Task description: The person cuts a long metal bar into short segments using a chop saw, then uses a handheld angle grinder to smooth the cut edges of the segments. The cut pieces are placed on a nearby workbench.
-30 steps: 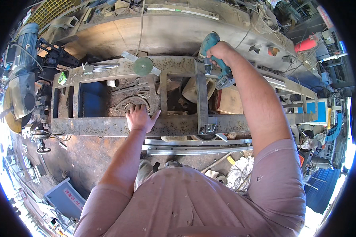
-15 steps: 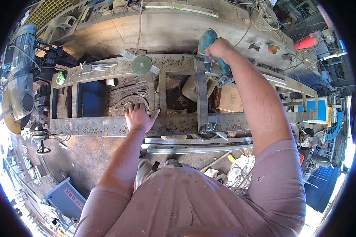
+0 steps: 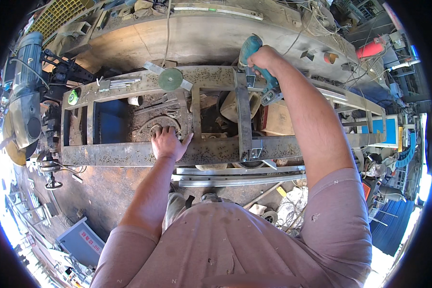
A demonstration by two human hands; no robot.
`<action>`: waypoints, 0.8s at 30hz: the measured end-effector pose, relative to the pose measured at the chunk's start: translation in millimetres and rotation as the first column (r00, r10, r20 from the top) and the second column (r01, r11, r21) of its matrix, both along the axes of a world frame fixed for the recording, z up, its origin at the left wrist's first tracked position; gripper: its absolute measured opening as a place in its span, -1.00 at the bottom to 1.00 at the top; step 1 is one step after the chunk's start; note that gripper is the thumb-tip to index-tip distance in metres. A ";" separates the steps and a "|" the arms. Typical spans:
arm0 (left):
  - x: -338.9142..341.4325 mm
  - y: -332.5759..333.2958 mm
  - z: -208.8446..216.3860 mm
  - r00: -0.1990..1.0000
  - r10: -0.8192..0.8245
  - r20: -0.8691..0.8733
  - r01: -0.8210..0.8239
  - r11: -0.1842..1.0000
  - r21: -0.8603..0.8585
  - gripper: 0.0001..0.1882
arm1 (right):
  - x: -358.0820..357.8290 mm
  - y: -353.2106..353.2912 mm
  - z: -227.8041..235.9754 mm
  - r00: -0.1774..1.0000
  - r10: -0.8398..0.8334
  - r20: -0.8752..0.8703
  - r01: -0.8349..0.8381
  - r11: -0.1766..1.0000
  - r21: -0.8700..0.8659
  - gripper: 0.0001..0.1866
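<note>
My right hand (image 3: 265, 58) grips a teal cordless drill (image 3: 272, 82) above the far rail, beside the upper end of a metal crosspiece (image 3: 244, 115). The tip of the drill is hidden under its body. Resting on the near rail of the long steel frame (image 3: 105, 152), my left hand (image 3: 171, 144) is open, its fingers spread over the rail's inner edge. A green round disc (image 3: 171, 79) lies on a flat metal strip (image 3: 153, 67) on the far rail. Small square metal brackets (image 3: 256, 149) sit by the crosspiece's near end.
A cut-off saw with a grey motor (image 3: 29, 62) stands at the left end. Thin rods (image 3: 125, 83) and a green tape measure (image 3: 73, 97) lie on the far rail. Inside the frame are a blue bin (image 3: 113, 120) and a brown box (image 3: 277, 118). Metal profiles (image 3: 211, 183) lie below.
The drill and my right hand have barely shifted. My left hand stays on the near rail. The whole view has tilted very slightly.
</note>
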State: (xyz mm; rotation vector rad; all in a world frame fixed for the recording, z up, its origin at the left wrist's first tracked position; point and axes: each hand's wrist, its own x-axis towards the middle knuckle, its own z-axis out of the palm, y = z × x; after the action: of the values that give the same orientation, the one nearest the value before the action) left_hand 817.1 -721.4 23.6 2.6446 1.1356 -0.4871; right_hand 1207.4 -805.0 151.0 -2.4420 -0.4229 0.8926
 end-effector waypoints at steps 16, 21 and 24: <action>2.5 -1.2 5.7 1.000 0.020 -0.023 -0.020 1.000 -0.008 -0.09 | -0.4 7.0 -1.7 0.999 0.033 0.015 -0.032 0.998 -0.057 -0.87; 1.3 -1.3 3.7 0.999 0.033 0.007 -0.033 0.999 -0.016 -0.11 | 1.9 9.2 -2.1 0.999 0.014 -0.033 -0.015 0.999 -0.044 -0.92; 0.9 -1.4 1.5 0.999 0.026 0.025 -0.026 1.000 0.001 -0.11 | 2.1 10.3 -3.8 0.998 -0.024 -0.053 0.022 0.999 -0.037 -0.93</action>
State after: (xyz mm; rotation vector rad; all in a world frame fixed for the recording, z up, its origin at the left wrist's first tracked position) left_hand 818.0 -722.8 25.0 2.6258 1.1618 -0.4481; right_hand 1209.5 -794.7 147.2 -2.4447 -0.3619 0.9610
